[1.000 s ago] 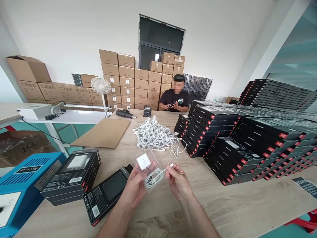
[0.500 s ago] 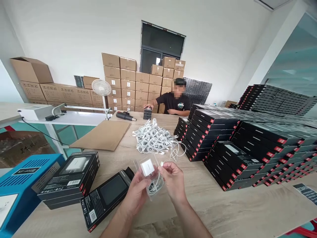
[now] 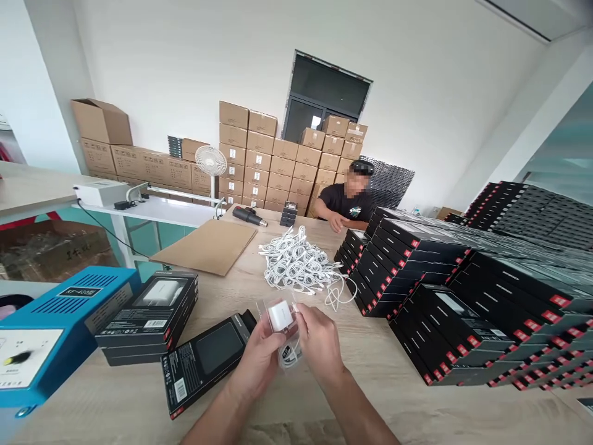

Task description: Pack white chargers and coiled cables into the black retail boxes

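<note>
My left hand (image 3: 259, 355) is closed around a clear plastic tray (image 3: 262, 308), its thumb lying over the lower edge of a white charger (image 3: 280, 315) seated inside. A coiled white charging cable (image 3: 288, 356) sits in the tray's lower part, partly hidden by my fingers. At the tray's right side, my right hand (image 3: 320, 337) pinches the end of that cable; its plug is mostly covered by the fingertips. Left of my hands lies a black retail box (image 3: 208, 358) with a dark window and its far end flap open. Beyond the tray is a heap of white cables (image 3: 296, 262).
Stacked black boxes (image 3: 417, 247) fill the right side. Two packed boxes (image 3: 151, 312) and a blue machine (image 3: 74, 321) stand left. A cardboard sheet (image 3: 206, 244), a heat gun (image 3: 249, 216) and a small box stack (image 3: 288, 214) lie farther back. A co-worker (image 3: 349, 201) sits opposite.
My right hand has brought the cable end in against the tray's upper right side. The view has turned left. The co-worker's hand has left the small box stack.
</note>
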A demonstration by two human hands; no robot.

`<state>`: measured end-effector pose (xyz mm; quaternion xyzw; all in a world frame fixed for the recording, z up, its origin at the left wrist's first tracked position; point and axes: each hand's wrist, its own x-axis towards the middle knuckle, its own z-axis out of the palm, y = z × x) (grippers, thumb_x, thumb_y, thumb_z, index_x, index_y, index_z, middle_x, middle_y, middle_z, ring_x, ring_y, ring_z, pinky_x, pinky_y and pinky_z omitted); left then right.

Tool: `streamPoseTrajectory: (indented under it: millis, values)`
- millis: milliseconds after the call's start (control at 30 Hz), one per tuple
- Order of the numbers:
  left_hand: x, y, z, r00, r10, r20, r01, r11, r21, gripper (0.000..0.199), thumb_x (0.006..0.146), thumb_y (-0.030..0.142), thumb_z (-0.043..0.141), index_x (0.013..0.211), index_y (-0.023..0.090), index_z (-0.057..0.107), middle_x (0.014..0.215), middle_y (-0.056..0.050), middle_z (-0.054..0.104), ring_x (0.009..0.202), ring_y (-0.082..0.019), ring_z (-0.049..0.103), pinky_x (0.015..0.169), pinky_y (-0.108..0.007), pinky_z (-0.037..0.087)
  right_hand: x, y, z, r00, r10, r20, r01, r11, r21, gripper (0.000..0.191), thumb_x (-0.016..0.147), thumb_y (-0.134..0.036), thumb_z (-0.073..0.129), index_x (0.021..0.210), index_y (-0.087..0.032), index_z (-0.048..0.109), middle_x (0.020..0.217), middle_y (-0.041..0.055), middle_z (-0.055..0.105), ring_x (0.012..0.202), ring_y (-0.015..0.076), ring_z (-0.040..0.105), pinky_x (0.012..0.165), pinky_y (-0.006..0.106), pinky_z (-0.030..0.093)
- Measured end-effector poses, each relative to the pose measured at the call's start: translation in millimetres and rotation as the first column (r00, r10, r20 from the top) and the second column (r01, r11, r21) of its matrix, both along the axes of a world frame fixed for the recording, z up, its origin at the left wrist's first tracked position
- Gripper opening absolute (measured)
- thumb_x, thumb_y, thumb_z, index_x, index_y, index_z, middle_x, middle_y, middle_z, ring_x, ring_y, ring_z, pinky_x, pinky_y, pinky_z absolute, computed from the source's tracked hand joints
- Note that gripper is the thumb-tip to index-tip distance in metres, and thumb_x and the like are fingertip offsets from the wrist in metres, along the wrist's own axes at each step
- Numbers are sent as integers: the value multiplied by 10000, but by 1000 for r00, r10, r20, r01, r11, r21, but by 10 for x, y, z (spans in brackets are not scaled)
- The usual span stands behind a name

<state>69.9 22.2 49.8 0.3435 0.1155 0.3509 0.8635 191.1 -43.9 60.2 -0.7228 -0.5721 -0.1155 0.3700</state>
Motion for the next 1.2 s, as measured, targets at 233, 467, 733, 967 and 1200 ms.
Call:
streamPoseTrajectory:
  millis: [233,467,733,967,1200]
  values:
    - [10,-7,-26,1000,-21,-10,21,1000,-9,695,581,186,819,1244,215,613,1215,-97,725,1133,-313,661,944,-376,472,65,29,71,962,-6,273,39,993,-115,248,945,-68,462,885,-192,668,785,62,684,748,213,621,659,323,365]
    - [-9,-32,-19,998,-37,-58,37,999,-7,590,586,148,758,1165,183,649,1104,-92,754,1049,-304,684,878,-362,486,88,35,-13,899,-28,437,61,996,-63,225,902,-52,529,742,-192,605,668,26,623,633,187,561,601,329,315]
    - [12,-59,-33,998,-47,-29,47,999,-2,527,571,149,764,1095,181,715,1045,-79,766,1065,-291,671,963,-378,481,169,-188,-20,907,45,418,-34,999,-35,277,1000,-178,475,1147,-166,709,764,43,639,750,216,578,687,361,336]
    - [4,-72,-65,998,-49,-37,48,999,-20,449,550,134,750,998,165,744,1018,-81,771,1022,-277,678,948,-372,494,174,-248,-203,962,30,272,-32,999,2,337,998,-200,482,1264,-184,689,776,48,604,785,223,565,739,368,366]
    - [-1,-77,-54,995,-79,-64,78,997,-17,496,547,113,718,1040,168,734,1029,-93,773,992,-282,691,878,-361,505,111,-264,-273,961,-2,275,6,1000,-15,388,962,-154,484,1304,-172,667,784,57,588,780,230,553,728,371,403]
